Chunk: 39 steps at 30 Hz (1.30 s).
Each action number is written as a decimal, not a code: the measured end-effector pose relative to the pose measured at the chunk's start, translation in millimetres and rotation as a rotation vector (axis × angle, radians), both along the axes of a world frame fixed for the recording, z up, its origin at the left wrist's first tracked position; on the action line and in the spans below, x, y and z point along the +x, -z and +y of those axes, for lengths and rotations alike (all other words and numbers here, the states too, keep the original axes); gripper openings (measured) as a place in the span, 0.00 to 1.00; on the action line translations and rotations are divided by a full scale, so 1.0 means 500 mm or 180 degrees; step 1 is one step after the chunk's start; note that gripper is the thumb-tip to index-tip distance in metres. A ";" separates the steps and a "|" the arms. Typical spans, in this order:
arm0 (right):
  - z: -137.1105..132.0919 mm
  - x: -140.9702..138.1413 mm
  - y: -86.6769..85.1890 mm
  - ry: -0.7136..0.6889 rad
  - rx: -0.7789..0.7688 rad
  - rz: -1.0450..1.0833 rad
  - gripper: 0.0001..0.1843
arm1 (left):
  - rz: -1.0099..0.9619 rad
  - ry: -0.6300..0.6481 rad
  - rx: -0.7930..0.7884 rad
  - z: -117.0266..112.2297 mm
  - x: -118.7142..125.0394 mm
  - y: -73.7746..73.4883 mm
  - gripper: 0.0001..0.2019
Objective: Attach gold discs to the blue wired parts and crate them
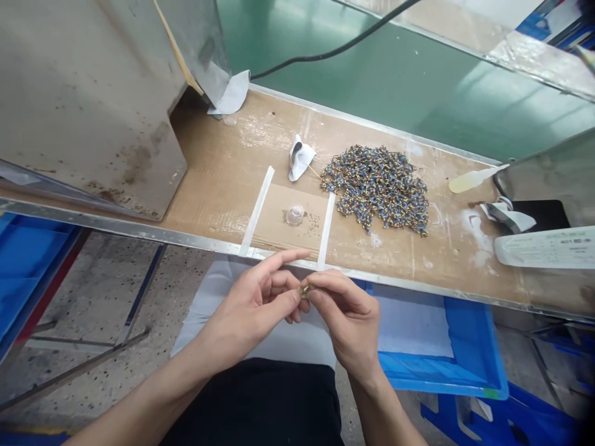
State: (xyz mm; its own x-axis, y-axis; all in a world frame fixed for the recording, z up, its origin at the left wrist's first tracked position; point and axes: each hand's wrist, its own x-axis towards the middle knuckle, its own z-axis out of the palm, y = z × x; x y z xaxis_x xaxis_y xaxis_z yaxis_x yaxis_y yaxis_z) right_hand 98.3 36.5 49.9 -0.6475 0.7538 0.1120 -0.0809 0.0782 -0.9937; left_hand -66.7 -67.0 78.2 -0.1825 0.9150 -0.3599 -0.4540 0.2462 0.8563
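My left hand and my right hand meet just below the bench's front edge, fingertips pinched together on one small brass-coloured part. The left index finger sticks out straight above the pinch. A large heap of small blue and brass parts lies on the wooden bench top, beyond and to the right of my hands. A small clear round cap sits on a cardboard patch between two white tape strips, straight ahead of my hands.
A grey metal housing stands at the left. A crumpled white cloth lies behind the cardboard. A white bottle lies at right beside cables. A blue bin with white sheets sits under the bench. A green belt runs behind.
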 end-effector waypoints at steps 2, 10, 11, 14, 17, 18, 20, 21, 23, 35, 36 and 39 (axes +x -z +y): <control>0.000 0.004 -0.001 -0.0016 0.0116 -0.0034 0.12 | 0.0057 -0.0031 -0.0115 0.007 0.007 0.001 0.26; 0.002 0.027 -0.016 -0.0013 0.0154 -0.0257 0.11 | -0.0102 -0.0006 -0.0246 0.030 0.031 0.008 0.26; 0.003 0.029 -0.018 -0.0022 -0.0036 -0.0230 0.10 | -0.0255 -0.0020 -0.0251 0.032 0.034 0.009 0.26; 0.009 0.035 -0.026 -0.0082 -0.0795 0.0063 0.08 | -0.0873 -0.0024 -0.0365 0.035 0.040 0.005 0.26; 0.014 0.038 -0.036 -0.0179 -0.1321 0.0335 0.09 | -0.1365 0.0079 -0.0532 0.038 0.042 -0.003 0.23; 0.015 0.039 -0.039 -0.0206 -0.1412 0.0390 0.09 | -0.1458 0.0116 -0.0560 0.039 0.043 -0.007 0.22; 0.016 0.041 -0.044 -0.0245 -0.1524 0.0474 0.08 | -0.1561 0.0141 -0.0565 0.042 0.044 -0.013 0.20; 0.015 0.042 -0.045 -0.0254 -0.1570 0.0514 0.08 | -0.1591 0.0132 -0.0559 0.043 0.045 -0.016 0.20; 0.014 0.044 -0.046 -0.0263 -0.1637 0.0578 0.07 | -0.1629 0.0098 -0.0552 0.045 0.046 -0.021 0.21; 0.014 0.037 -0.047 -0.0231 -0.1471 0.0452 0.07 | -0.1714 0.0062 -0.0544 0.041 0.041 -0.016 0.23; 0.013 0.037 -0.048 -0.0221 -0.1436 0.0434 0.07 | -0.1714 0.0064 -0.0563 0.041 0.041 -0.016 0.23; 0.014 0.039 -0.050 -0.0199 -0.1266 0.0314 0.07 | -0.1733 0.0048 -0.0622 0.042 0.041 -0.013 0.24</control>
